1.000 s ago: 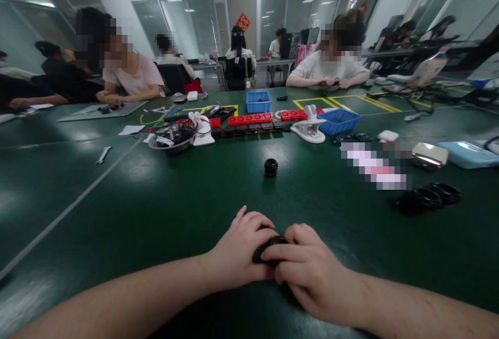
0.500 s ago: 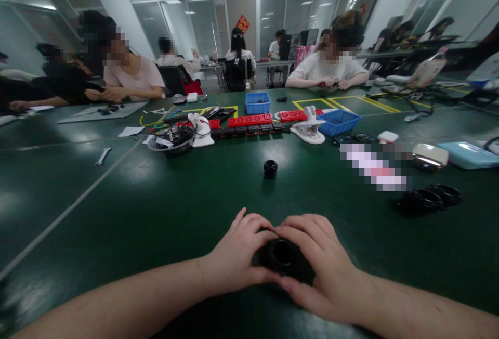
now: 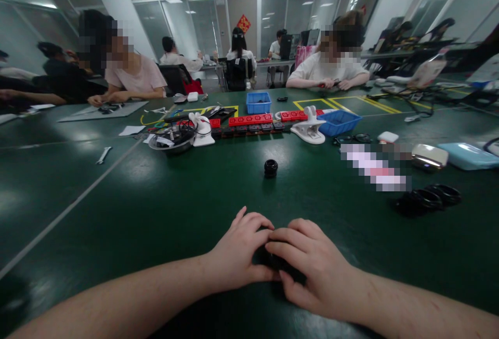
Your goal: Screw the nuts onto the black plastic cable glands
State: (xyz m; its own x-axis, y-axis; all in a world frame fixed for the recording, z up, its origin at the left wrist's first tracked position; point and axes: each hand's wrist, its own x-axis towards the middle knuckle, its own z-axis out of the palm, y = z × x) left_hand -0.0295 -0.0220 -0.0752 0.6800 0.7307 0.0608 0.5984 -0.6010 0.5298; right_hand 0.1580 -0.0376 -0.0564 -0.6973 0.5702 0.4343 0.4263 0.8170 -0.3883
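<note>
Both my hands meet low in the middle of the green table [image 3: 163, 209]. My left hand [image 3: 237, 253] and my right hand [image 3: 312, 269] are closed around one small black round part [image 3: 277, 262], which shows only as a dark sliver between the fingers. The right hand's fingers lie over the top of it. Farther up the table a second small black ring-shaped part [image 3: 270, 167] stands alone, well beyond my hands.
Black rings [image 3: 429, 198] lie at the right. Across the table are red and black socket strips [image 3: 249, 123], two blue bins [image 3: 338, 120], white clamps [image 3: 310, 128], a metal bowl of cables [image 3: 171, 139] and a wrench [image 3: 103, 155]. Several people sit at the far side.
Half a second ago the right hand's fingers were spread and the black part's open round face showed; now they have closed back over it. The hands stay in the same spot.
</note>
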